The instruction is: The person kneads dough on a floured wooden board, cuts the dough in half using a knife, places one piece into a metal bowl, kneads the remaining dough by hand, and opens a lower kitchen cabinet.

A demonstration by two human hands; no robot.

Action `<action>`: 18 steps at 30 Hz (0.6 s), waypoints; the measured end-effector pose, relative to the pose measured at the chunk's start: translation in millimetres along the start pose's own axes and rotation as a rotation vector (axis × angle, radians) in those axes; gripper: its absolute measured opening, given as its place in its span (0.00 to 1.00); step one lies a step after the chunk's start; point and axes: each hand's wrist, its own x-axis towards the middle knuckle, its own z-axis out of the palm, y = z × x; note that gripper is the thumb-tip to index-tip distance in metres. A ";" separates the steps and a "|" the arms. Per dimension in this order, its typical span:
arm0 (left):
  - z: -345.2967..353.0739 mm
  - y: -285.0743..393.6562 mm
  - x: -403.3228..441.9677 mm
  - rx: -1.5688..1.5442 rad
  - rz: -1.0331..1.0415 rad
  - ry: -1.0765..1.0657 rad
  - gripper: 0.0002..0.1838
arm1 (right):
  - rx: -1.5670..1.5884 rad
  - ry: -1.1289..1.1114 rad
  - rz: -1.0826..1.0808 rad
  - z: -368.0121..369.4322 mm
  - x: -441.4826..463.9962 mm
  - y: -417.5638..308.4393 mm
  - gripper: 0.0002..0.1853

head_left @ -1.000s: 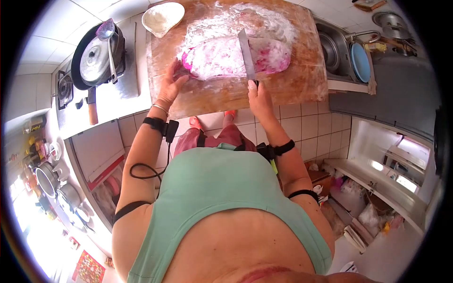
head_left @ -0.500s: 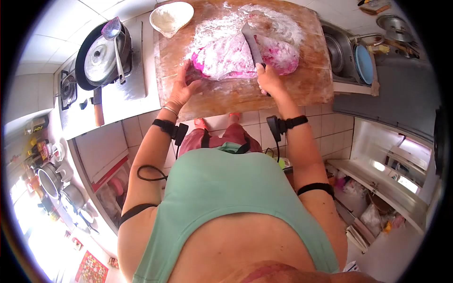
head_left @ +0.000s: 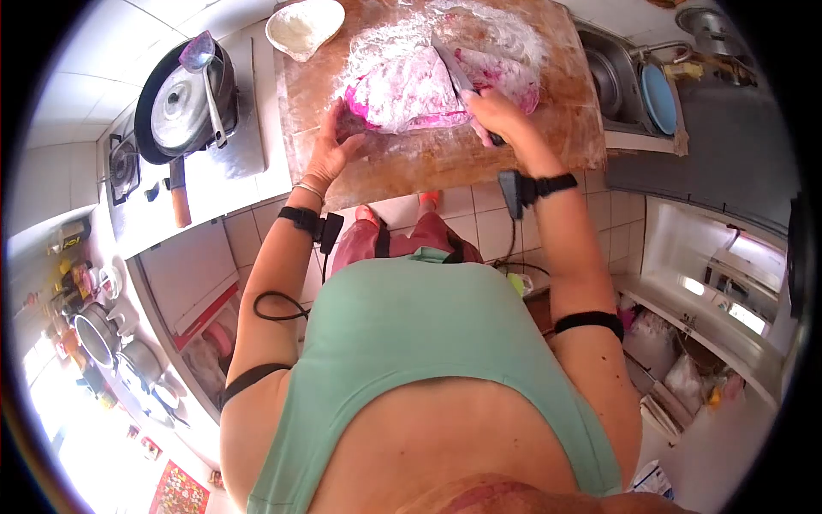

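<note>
A flour-dusted slab of pink dough (head_left: 398,90) lies across a wooden board (head_left: 411,163). My right hand (head_left: 503,117) is wrapped round the dark handle of a kitchen knife (head_left: 451,67). The blade slants over the dough toward the far left, along a line between its larger left part and the right part; whether it has cut all the way through I cannot tell. At the dough's left end rests my left hand (head_left: 330,147), its fingers extended and thumb apart, the fingertips at the dough's edge.
Loose flour covers the board's far side, where a pale bowl (head_left: 305,29) stands at the left corner. On the stove to the left sits a black pan (head_left: 147,101) with a lid and a metal spatula (head_left: 198,56). A sink (head_left: 603,84) and blue basin (head_left: 658,98) are at right.
My right hand has turned and shifted slightly right, its forearm swinging outward with the knife. The blade lies a little farther left across the dough. My left hand stays at the dough's left end.
</note>
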 end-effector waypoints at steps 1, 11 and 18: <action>1.0 -0.6 1.7 0.000 -0.001 0.001 0.50 | 0.000 -0.001 0.000 -1.1 -13.6 6.9 0.32; -4.0 -36.6 7.6 0.096 0.058 0.016 0.53 | -0.066 0.294 0.112 62.5 -6.9 30.8 0.33; 3.1 -6.5 3.8 0.079 0.005 -0.002 0.50 | 0.005 0.251 0.044 65.3 -6.2 47.8 0.34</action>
